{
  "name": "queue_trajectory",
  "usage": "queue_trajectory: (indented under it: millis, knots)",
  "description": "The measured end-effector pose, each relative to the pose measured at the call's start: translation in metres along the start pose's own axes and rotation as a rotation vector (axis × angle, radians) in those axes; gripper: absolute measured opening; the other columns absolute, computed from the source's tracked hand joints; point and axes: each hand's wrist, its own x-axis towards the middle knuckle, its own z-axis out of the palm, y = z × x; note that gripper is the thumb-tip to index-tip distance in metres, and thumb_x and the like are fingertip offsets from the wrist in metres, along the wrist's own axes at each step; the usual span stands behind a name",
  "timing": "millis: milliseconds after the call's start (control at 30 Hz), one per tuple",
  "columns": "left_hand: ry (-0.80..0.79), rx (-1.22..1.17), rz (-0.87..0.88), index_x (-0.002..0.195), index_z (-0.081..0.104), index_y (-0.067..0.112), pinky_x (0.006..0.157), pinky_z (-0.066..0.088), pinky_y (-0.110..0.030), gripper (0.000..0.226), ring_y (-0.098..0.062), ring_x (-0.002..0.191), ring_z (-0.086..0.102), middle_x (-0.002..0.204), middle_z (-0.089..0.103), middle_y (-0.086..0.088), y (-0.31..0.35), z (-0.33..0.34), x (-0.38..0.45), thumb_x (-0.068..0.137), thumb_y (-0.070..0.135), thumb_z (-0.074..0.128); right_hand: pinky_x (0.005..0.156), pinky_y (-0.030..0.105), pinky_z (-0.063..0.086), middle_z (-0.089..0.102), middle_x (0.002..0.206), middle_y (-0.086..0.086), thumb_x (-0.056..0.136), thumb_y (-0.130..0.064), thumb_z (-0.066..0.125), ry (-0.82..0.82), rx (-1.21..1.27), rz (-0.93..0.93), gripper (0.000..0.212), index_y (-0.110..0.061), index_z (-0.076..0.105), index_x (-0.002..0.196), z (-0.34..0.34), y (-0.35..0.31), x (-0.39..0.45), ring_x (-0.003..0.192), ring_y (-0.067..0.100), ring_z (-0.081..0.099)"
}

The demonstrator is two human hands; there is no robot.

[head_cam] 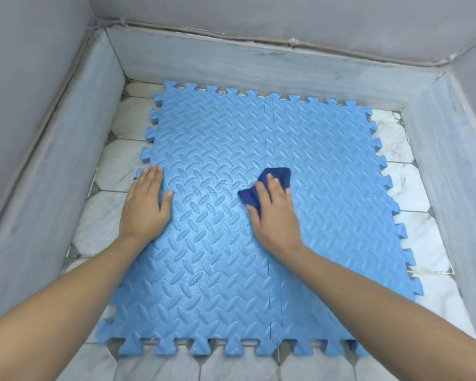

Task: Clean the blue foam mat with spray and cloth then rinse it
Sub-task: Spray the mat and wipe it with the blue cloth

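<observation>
The blue foam mat of interlocking textured tiles lies flat on the tiled floor and fills most of the view. My left hand rests palm down with straight fingers on the mat's left edge. My right hand holds a bunched dark blue cloth against the mat near its middle, with fingers curled over it and the thumb on its left fold. No spray bottle is in view.
White marble floor tiles show around the mat on the left, right and front. A low grey stone kerb walls in the floor at the back and on both sides, with grey walls above it.
</observation>
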Motion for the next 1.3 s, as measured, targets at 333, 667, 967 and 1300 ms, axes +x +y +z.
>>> queue_trajectory:
  millis: [333, 667, 967, 1300]
  knots:
    - [-0.128, 0.104, 0.061, 0.146, 0.036, 0.004, 0.117, 0.021, -0.037, 0.063, -0.030, 0.141, 0.029, 0.154, 0.032, -0.014, 0.004, -0.031, -0.013, 0.096, 0.038, 0.051, 0.121, 0.051, 0.011, 0.020, 0.162, 0.003, 0.093, -0.064, 0.036, -0.085, -0.083, 0.015, 0.070, -0.029, 0.024, 0.153, -0.013, 0.017, -0.030, 0.150, 0.021, 0.012]
    - [-0.382, -0.024, -0.011, 0.155, 0.005, 0.015, 0.120, -0.001, -0.029, 0.072, -0.012, 0.149, -0.004, 0.162, -0.005, 0.000, -0.010, -0.034, -0.024, 0.098, 0.052, 0.029, 0.118, 0.043, 0.026, 0.042, 0.151, 0.007, 0.095, -0.054, 0.040, -0.230, -0.091, -0.614, 0.053, -0.030, 0.042, 0.143, 0.037, -0.120, -0.126, 0.142, 0.027, 0.035]
    - [-0.374, 0.220, 0.061, 0.153, -0.010, 0.014, 0.121, -0.001, -0.037, 0.106, -0.016, 0.149, -0.012, 0.161, -0.015, -0.003, -0.010, -0.026, -0.034, 0.078, 0.080, 0.024, 0.114, 0.047, 0.031, 0.040, 0.152, 0.006, 0.098, -0.060, 0.022, -0.104, -0.204, 0.042, 0.062, -0.022, 0.046, 0.141, -0.040, 0.091, -0.161, 0.141, 0.026, 0.037]
    - [-0.114, 0.063, -0.022, 0.150, 0.023, 0.003, 0.120, 0.008, -0.046, 0.069, -0.035, 0.148, 0.007, 0.159, 0.013, -0.020, 0.020, -0.006, -0.070, 0.098, 0.044, 0.041, 0.118, 0.050, 0.023, 0.029, 0.158, 0.006, 0.097, -0.047, 0.039, -0.058, -0.096, 0.135, 0.057, -0.023, 0.036, 0.148, -0.036, 0.048, -0.167, 0.146, 0.029, 0.025]
